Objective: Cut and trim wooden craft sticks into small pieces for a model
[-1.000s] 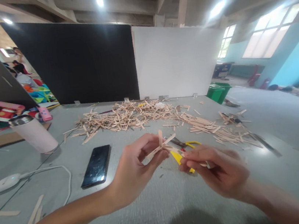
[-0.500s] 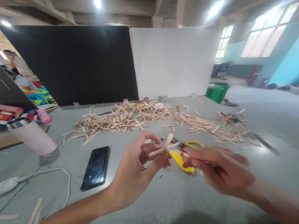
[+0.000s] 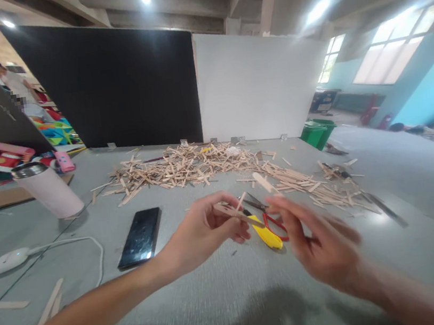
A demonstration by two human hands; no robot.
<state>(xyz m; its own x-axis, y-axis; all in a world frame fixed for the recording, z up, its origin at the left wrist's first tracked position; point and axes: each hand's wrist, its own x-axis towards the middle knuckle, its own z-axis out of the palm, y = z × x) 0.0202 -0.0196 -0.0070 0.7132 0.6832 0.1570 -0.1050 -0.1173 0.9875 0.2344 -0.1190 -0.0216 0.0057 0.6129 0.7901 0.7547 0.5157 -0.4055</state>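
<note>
My left hand [image 3: 213, 222] is closed, its thumb and fingers pinching crossed wooden craft sticks [image 3: 244, 215] above the table. One stick points right toward my other hand; a shorter one angles upward. My right hand [image 3: 316, 234], blurred by motion, is closed on another wooden craft stick [image 3: 262, 182], which juts up and to the left from its fingertips. The two hands are apart. Beneath and between them lie a tool's yellow handle [image 3: 268, 237] and a scissor-like tool with a red loop handle [image 3: 277, 226], partly covered by the sticks and fingers.
A heap of wooden sticks [image 3: 181, 167] spreads along the table's back. A phone [image 3: 139, 238], a white charger with cable [image 3: 10, 260] and a pale tumbler [image 3: 49, 191] stand or lie left. A green bin [image 3: 317, 135] is beyond the right edge; a person [image 3: 18, 88] is far left.
My right hand has moved slightly away from my left, its stick now pointing upward. The sticks in my left hand have turned, and the red handle shows more fully.
</note>
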